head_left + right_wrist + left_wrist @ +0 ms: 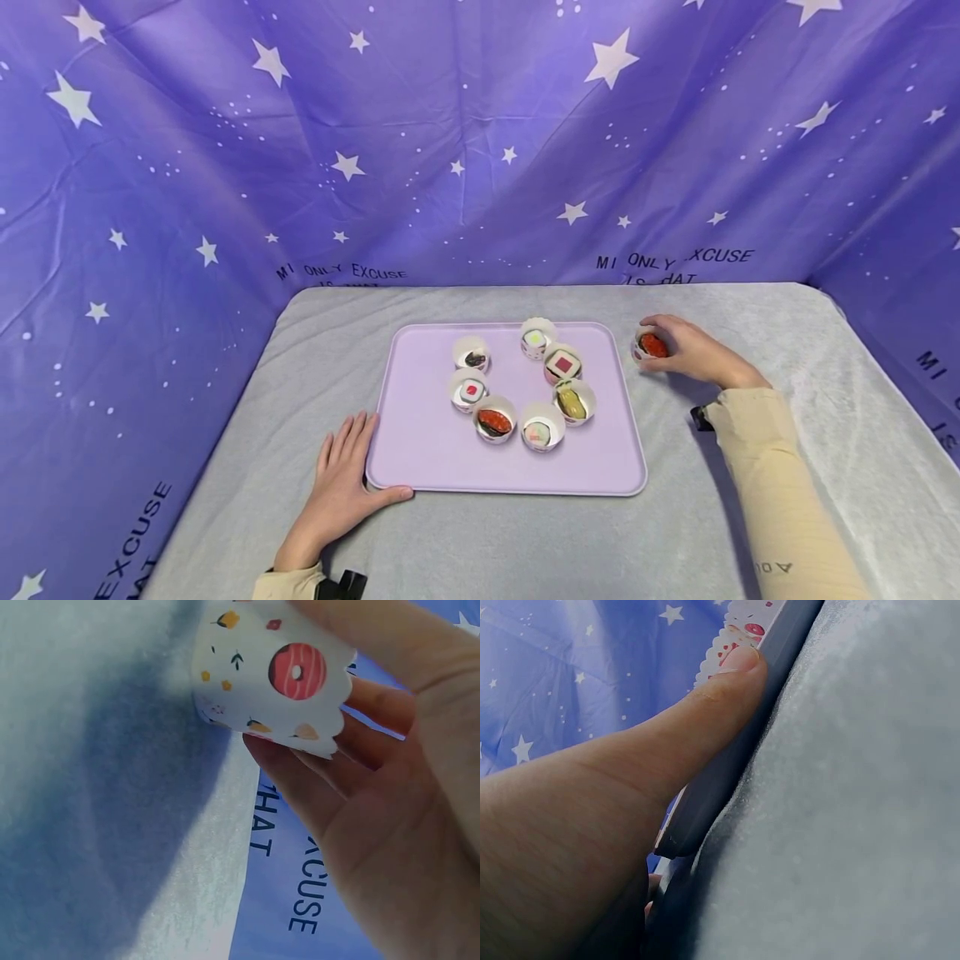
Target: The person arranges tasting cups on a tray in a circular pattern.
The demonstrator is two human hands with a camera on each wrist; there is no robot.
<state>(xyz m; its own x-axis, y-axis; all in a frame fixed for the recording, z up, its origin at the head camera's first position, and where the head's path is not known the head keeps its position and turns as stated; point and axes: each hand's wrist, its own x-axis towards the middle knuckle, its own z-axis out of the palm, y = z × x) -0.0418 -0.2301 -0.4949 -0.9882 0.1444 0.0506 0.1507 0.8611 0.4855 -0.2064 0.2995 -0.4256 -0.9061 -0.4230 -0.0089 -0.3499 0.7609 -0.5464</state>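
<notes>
My right hand grips a paper cup with a scalloped rim and a printed donut, just off the tray's right edge. Inside the cup shows a red roe-topped sushi piece. At the lower left corner of the lilac tray, my left hand lies with straight fingers along its side and the thumb on the front rim. Several paper cups stand in a rough ring on the tray, among them one with red roe sushi, one with a yellow-green piece and one with a red-centred roll.
Grey cloth covers the table. A purple curtain with white stars hangs behind and at both sides. More cups on the tray hold a square piece with a dark red centre and a pale roll.
</notes>
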